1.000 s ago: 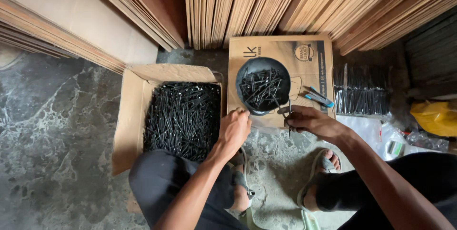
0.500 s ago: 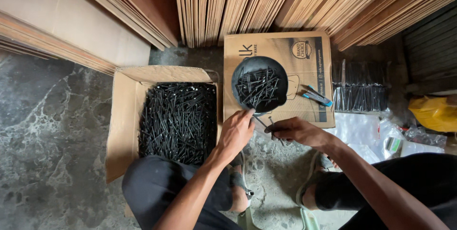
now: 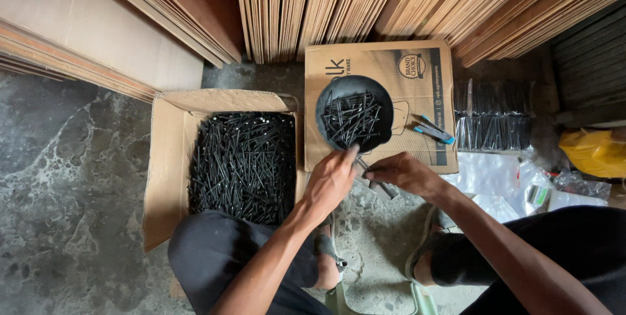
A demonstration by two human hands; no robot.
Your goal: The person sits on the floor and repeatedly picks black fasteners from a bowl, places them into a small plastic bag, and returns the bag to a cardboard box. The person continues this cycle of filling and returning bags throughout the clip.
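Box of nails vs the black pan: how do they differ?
The box is an open brown cardboard carton on the stone floor; the pan is round, black, and sits on a flattened carton. The box is packed nearly full; the pan holds a loose scatter. The box lies left of the left hand; the pan is just beyond its fingers. Both hold black nails.
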